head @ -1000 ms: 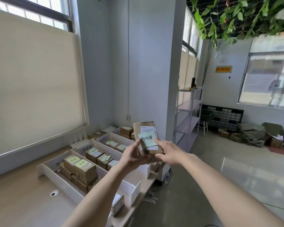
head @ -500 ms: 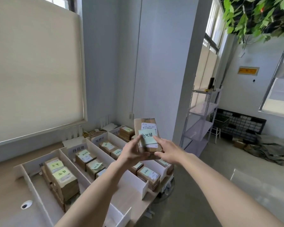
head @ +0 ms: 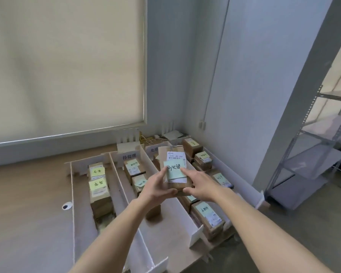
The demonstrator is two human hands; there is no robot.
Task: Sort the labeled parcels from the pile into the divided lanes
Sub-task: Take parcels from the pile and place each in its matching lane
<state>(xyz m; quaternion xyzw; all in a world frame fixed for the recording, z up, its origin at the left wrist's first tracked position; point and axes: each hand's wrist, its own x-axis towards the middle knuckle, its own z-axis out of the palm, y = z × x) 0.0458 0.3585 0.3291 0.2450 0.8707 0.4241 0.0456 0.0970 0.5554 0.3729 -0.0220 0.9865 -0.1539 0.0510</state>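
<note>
A white card sign [head: 129, 156] standing at the far end of the middle white-walled lane reads "待处理". A second white card sign [head: 154, 149] at the far end of the next lane to the right shows "处理", its left part hidden behind the divider. The brown cardboard parcel [head: 175, 170] held above the lanes carries a white shipping label [head: 176, 155] with a barcode and digits too blurred to confirm, and a pale green sticky note [head: 174, 170] with handwritten characters ending "处理". Handwriting on the other parcels' yellow and green notes is illegible.
</note>
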